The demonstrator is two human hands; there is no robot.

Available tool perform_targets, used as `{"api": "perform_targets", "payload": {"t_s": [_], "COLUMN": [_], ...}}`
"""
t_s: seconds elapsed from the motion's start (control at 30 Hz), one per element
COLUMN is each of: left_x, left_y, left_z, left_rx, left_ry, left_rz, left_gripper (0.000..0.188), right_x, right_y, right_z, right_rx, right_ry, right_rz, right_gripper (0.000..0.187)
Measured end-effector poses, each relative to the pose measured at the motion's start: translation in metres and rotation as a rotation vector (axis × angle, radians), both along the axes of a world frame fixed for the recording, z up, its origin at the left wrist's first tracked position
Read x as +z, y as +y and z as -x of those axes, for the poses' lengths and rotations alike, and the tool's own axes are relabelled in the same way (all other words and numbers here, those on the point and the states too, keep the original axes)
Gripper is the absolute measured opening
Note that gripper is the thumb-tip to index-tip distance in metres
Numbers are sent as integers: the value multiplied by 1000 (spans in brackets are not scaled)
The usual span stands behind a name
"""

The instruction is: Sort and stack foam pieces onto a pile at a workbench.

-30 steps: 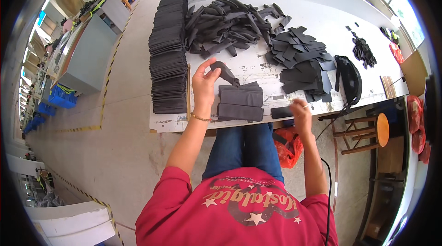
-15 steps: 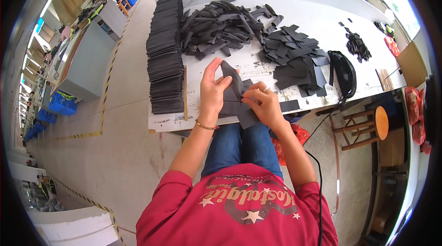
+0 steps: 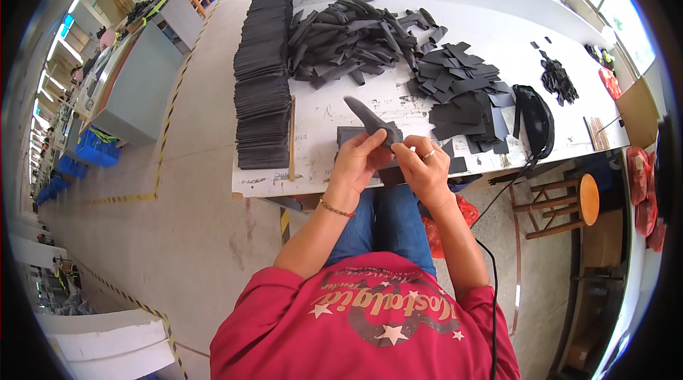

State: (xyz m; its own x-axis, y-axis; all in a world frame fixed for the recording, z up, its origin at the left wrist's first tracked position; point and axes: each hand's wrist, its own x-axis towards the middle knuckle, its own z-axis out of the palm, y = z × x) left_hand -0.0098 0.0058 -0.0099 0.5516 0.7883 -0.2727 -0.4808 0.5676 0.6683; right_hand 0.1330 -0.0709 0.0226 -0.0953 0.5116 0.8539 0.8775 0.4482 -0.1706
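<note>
Both my hands meet over the near edge of the white table [image 3: 320, 172]. A dark grey fabric piece [image 3: 366, 115], curled and pointed at its far end, slants up to the left from them. My left hand [image 3: 361, 157] is closed round its near end, thumb on top. The fingertips of my right hand [image 3: 425, 167] pinch that same end from the right; a ring shows on one finger. Flat dark pieces [image 3: 348, 134] lie on the table under and behind my hands, partly hidden by them.
A long stack of dark pieces [image 3: 264, 81] runs along the table's left side, beside a thin wooden strip [image 3: 292, 138]. Behind lie a heap of curled pieces [image 3: 348, 39], flat pieces [image 3: 462, 85] and a black pouch [image 3: 533, 122]. A wooden stool [image 3: 588, 199] stands at right.
My left hand has come down and right, closer to my right hand, which has shifted slightly right. The fabric piece now leans further left and looks more curled. The view has shifted slightly.
</note>
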Motion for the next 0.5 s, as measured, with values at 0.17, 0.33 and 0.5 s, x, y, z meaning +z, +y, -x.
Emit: {"api": "perform_targets", "payload": {"t_s": [0.17,0.33,0.5], "left_x": [8,5,6], "left_y": [-2,-5,-6], "left_z": [4,5,6], "left_rx": [13,18,-10], "left_ry": [6,-112,-80], "left_rz": [-93,-52,-108], "left_gripper": [15,17,23], "right_x": [-13,0,-1], "right_y": [-5,-9,-13], "right_z": [6,15,18], "right_rx": [-95,96,-62], "right_ry": [377,756,725], "right_rz": [111,408,269], "right_gripper": [23,18,13]}}
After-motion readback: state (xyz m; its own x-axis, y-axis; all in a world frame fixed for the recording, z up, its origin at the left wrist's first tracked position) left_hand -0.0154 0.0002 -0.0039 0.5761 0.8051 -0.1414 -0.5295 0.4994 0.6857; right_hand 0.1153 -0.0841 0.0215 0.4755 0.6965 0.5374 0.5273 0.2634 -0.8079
